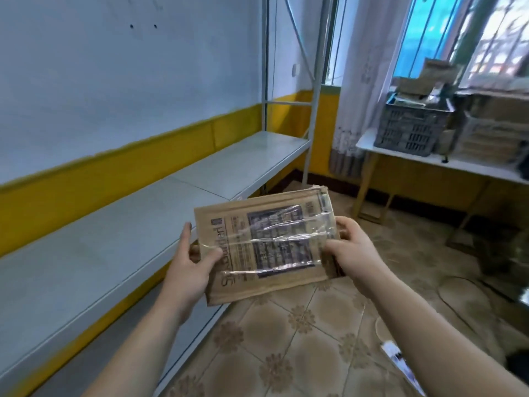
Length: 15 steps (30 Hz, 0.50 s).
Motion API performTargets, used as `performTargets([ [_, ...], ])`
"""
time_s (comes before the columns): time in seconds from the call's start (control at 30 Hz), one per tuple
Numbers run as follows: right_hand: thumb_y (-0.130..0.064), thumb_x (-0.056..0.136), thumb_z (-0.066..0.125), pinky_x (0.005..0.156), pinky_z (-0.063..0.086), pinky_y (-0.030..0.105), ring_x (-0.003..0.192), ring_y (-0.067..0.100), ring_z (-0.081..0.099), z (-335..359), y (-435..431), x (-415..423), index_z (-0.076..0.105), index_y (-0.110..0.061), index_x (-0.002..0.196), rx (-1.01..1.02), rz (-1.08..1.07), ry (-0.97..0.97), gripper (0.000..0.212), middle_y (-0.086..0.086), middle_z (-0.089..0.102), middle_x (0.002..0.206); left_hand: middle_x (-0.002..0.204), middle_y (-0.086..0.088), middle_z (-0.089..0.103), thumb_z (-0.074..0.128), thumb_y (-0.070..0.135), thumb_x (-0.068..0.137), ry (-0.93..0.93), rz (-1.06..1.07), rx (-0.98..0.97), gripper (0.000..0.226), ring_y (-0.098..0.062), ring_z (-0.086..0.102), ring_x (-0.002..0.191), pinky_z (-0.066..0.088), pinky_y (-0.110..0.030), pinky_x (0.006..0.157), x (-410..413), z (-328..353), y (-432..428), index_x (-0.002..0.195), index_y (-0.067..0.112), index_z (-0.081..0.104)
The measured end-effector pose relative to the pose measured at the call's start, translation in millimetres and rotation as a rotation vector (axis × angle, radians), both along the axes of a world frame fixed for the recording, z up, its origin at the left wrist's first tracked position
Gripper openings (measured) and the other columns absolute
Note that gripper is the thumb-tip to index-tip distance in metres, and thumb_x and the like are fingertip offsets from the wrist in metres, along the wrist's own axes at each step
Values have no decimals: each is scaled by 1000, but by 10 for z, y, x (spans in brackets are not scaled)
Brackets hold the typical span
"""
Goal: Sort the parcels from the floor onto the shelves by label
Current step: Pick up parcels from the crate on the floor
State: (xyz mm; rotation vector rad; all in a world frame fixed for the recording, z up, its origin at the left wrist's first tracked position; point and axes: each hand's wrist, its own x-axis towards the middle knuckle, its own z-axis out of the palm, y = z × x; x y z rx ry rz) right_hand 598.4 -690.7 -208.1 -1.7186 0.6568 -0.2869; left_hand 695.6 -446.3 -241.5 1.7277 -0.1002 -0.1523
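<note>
In the centre of the frame, a flat brown parcel (pixel 264 247) with a taped printed label is held by its short ends: the left hand (pixel 191 265) grips one, the right hand (pixel 353 247) the other. A pale metal shelf (pixel 128 224) runs along the left. At upper right, a grey crate (pixel 412 127) sits on a white table (pixel 369 144).

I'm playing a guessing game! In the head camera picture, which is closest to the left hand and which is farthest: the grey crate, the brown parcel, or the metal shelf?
1. Brown parcel: the left hand grips its left edge.
2. Metal shelf: just to the left, beside the hand.
3. Grey crate: far off on the white table at the right.
</note>
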Motion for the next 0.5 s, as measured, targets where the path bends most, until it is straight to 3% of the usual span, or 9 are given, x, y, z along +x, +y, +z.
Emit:
performTargets([
  [0.07,-27,92,67,68,52,33,91,13,60,-1,-290,148,46,-28,121,-17,-93,9,35,-4,58,109,130,-1,55,62,19,93,-51,-90,67,68,-21,55,115,50,-45,96,248,16,-305,147,45,29],
  [0.17,-39,92,66,63,45,25,90,7,58,-44,-700,323,39,-35,122,-3,-157,-30,41,-9,57,104,126,6,53,61,10,93,-62,-137,48,67,-20,52,119,48,-46,98,499,51,-797,147,38,32],
  [0.23,-42,93,63,66,46,24,96,9,60,-83,-967,450,35,-42,132,27,-156,-57,48,-10,58,109,125,7,51,59,16,95,-30,-130,4,55,-19,53,113,48,-48,95,650,69,-1130,140,34,35],
  [0.3,-49,94,58,69,48,28,99,12,61,-145,-1280,622,36,-36,139,67,-182,-66,51,-7,59,111,117,0,57,54,30,98,22,-101,-2,34,-20,57,99,50,-51,88,800,94,-1475,128,29,38],
  [0.4,-58,95,48,76,50,35,96,15,60,-185,-1813,909,42,-20,135,115,-221,-37,56,-1,60,109,98,-2,60,44,42,100,44,-26,3,22,-17,60,86,49,-33,67,1013,103,-1988,111,23,42],
  [0.5,-58,95,49,75,49,34,94,14,59,-149,-2355,1150,46,-18,130,65,-220,-7,53,-2,59,107,96,7,56,52,31,99,12,0,-5,21,-8,58,84,45,-23,61,1195,183,-2438,116,23,43],
])
